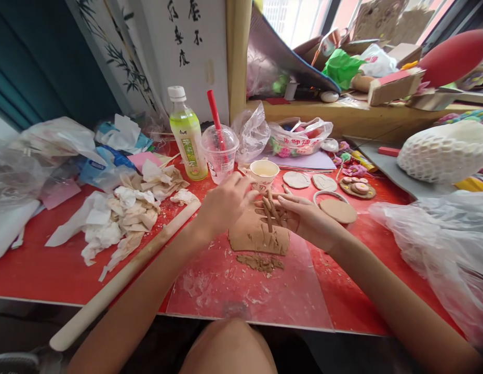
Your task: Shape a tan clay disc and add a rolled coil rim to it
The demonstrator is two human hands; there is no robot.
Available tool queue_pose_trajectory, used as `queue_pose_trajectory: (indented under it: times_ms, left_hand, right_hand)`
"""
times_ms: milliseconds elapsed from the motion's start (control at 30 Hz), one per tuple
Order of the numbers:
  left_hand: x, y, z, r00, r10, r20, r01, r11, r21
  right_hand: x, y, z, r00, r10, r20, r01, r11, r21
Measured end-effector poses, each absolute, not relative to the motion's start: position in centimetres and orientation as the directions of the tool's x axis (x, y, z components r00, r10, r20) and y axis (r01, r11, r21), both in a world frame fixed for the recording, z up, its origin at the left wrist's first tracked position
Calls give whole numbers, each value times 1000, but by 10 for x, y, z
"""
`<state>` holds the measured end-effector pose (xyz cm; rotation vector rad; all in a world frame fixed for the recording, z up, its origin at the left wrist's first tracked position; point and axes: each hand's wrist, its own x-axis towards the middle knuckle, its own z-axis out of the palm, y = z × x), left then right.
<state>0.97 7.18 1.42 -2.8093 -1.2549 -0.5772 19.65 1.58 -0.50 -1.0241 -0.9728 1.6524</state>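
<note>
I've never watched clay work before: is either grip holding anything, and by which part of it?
The right grip holds several clay strips, but where along their length is unclear. Whether the left grip holds anything can't be told.

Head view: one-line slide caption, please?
Open right hand cradling clay strips above a clay slab, left hand close by, over a red table.

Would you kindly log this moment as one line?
right hand: holding clay strips | left hand: near strips, grip unclear | clay slab: flat beneath hands
</note>
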Motion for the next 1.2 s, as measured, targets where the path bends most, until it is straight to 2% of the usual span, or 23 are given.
queue_pose_trajectory:
  times_ms: [100, 167, 333, 433, 667, 767, 933, 1067, 1133, 1200]
  left_hand:
    - [15, 69, 11, 767, 506, 395, 462, -862, 206]
    - [14, 71, 9, 818, 437, 373, 380, -898, 219]
    - [9, 77, 6, 852, 400, 338, 312, -906, 286]
    - [7, 80, 5, 858, 386, 338, 310, -915, 258]
    - [5, 80, 11, 861, 350, 368, 260, -927, 271]
    - [4, 80, 18, 854, 380, 354, 262, -904, 339]
    - [-6, 85, 27, 767, 512, 387, 315, -826, 467]
    - [-13, 87, 33, 701, 608, 372, 316, -733, 602]
    - [-16, 88, 35, 637, 668, 386, 296, -674, 677]
    - [-18, 89, 37, 557, 722, 411, 247, -616, 748]
  right_hand:
    - [194, 15, -6, -203, 958, -202, -299, -257, -919]
    - [195, 16, -7, -230, 954, -191, -307, -257, -916]
    - [199, 15, -9, -353, 915, -196, -273, -301, -914]
    - [200, 14, -9, -437, 884, -167, -259, -301, -918]
    - [202, 13, -4, -451, 874, -181, -251, -318, -914]
    - [204, 14, -2, -410, 887, -211, -231, -325, -917]
    - [206, 15, -3, -309, 923, -227, -246, -308, -919]
    - [204, 15, -6, -293, 930, -220, -218, -289, -932]
    - [200, 17, -8, -289, 940, -179, -106, -217, -970]
    - [193, 21, -10, -278, 959, -62, 90, -38, -995]
